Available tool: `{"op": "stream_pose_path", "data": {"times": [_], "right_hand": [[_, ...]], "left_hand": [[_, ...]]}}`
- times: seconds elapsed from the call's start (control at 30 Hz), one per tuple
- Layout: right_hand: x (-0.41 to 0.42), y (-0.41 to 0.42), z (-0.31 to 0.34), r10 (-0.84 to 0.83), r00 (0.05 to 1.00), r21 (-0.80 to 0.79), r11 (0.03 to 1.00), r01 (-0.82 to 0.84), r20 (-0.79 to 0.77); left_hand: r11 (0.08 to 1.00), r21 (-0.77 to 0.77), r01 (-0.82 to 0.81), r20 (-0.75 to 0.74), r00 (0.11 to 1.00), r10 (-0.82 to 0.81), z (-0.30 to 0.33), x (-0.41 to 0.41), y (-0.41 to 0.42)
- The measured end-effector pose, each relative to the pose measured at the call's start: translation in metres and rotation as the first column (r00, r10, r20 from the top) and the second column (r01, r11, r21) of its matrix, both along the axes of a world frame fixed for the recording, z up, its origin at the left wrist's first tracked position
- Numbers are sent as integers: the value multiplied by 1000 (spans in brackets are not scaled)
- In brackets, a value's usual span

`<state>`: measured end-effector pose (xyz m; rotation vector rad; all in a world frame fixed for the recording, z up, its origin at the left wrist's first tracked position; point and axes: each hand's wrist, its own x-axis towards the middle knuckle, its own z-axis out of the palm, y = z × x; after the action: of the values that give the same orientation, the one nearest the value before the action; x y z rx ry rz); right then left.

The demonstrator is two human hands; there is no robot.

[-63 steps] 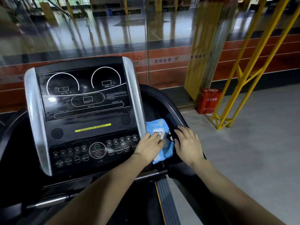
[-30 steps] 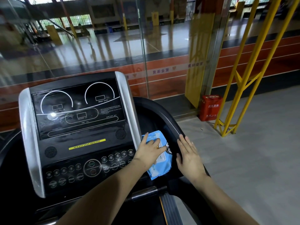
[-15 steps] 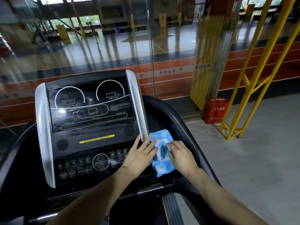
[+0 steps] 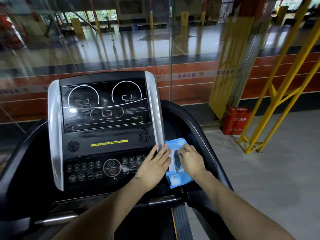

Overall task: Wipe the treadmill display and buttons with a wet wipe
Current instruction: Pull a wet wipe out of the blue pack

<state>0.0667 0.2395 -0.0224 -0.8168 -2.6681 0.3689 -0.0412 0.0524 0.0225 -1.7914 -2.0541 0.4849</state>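
Head view, nearest first: two bare forearms reach forward over the treadmill's chrome handlebar [image 4: 162, 201]. The left hand [image 4: 153, 168] lies flat with fingers straight and slightly spread, pressing on the left edge of the wet wipe pack [image 4: 176, 181] and overlapping the right end of the button panel [image 4: 97, 170]. The right hand [image 4: 191, 160] sits on top of the pack with its fingers curled down at the dark oval opening in the pack's middle; it seems to be pinching at a wipe there, though no wipe can be seen clear of the pack.

The step in hand looks like drawing a wipe out, so no wiping has begun. The next move calls for the left hand to hold the soft pack down while the right pulls one sheet free, then carries it left to the console.

The pack is a crinkly, glossy blue pouch, soft and flattish, lying in the black moulded tray [image 4: 194, 132] just right of the console. The buttons are small round keys in rows around a larger circular start control, set in matte black plastic. Above them sits the display [image 4: 105, 104], a smooth, reflective dark panel with white arcs, flanked by brushed silver side rails [image 4: 55, 135]. Beyond stand a glass wall [image 4: 121, 49], a red box [image 4: 236, 121] and a yellow steel frame [image 4: 277, 94].
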Motion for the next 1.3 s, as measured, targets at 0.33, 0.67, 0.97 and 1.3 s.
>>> {"op": "stream_pose_path", "data": {"times": [0.33, 0.67, 0.97, 1.3], "right_hand": [[37, -17, -18, 112, 984, 195, 977, -83, -140], [33, -24, -17, -25, 997, 151, 988, 37, -78], [6, -26, 8, -237, 960, 174, 962, 211, 147], [-2, -27, 24, -147, 889, 291, 956, 16, 433]], "left_hand": [[1000, -5, 10, -64, 998, -10, -9, 4, -3], [999, -20, -27, -51, 998, 25, -11, 6, -3], [998, -42, -39, -31, 999, 38, -6, 11, -3], [998, -34, -44, -6, 999, 44, -5, 11, -2]]}}
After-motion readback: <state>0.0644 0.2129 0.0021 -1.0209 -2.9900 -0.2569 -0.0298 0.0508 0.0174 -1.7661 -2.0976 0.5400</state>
